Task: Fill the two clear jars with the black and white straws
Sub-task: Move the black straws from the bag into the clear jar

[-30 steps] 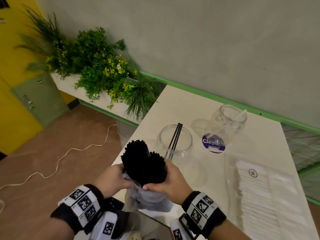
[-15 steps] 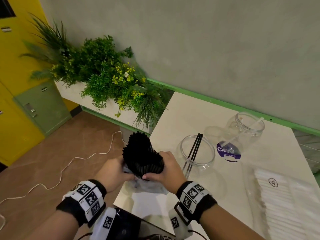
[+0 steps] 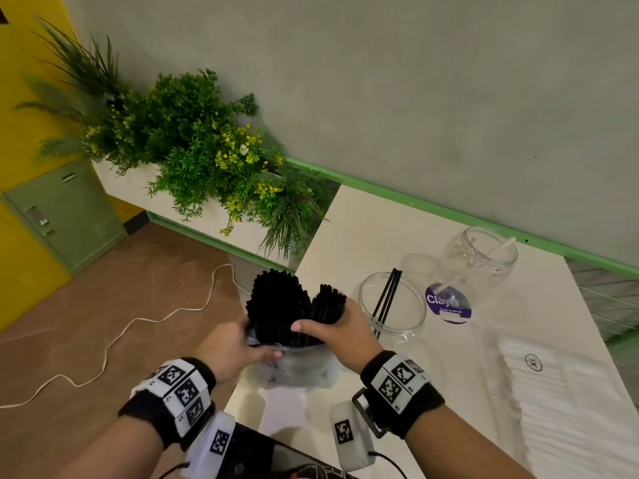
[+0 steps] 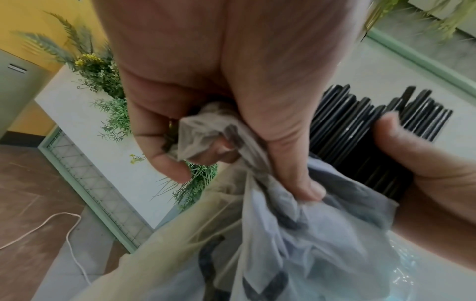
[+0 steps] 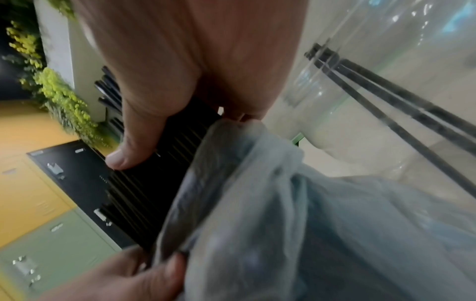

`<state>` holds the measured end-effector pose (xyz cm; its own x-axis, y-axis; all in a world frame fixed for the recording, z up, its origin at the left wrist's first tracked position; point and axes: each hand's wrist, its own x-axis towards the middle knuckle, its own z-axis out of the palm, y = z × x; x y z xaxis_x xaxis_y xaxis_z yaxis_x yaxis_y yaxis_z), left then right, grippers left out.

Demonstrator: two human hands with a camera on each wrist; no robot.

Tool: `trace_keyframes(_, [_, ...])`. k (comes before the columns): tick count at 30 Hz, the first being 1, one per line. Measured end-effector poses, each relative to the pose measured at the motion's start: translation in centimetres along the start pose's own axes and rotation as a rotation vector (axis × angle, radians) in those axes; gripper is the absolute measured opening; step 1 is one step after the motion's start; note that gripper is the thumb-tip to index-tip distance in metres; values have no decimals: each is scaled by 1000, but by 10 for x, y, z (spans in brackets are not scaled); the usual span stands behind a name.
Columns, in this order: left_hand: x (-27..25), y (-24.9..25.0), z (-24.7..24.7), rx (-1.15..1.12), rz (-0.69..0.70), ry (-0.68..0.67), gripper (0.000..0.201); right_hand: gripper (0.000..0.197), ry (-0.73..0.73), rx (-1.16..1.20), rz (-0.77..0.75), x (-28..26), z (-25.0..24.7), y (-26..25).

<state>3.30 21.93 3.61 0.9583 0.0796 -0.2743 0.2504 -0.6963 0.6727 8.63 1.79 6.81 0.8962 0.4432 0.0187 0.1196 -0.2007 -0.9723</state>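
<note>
A thick bundle of black straws stands upright out of a thin plastic bag at the table's near left edge. My left hand grips the bunched bag beside the bundle. My right hand wraps round the black straws, thumb across them. Just right of it the near clear jar holds a few black straws. The far clear jar, with a purple label, holds one white straw.
A clear pack of white straws lies on the white table at the right. A planter of green plants stands left of the table. A white cable runs over the brown floor. Green lockers are far left.
The bundle and both hands stay together; my right hand now grips higher round the straws, splitting off a clump. The head view has shifted, so the table sits further right.
</note>
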Motion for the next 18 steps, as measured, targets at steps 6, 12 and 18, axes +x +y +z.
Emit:
trace_keyframes(6, [3,8,1,35,-14,-14,64,24,23,36,-13,8,-16,-14])
trace_keyframes(12, [2,9,2,39,-41,-35,65,36,93,108,-38,14,-28,-34])
trace_keyframes(18, [-5,17,5,86,-62,-43,52,28,159,154,-131,27,-45,-75])
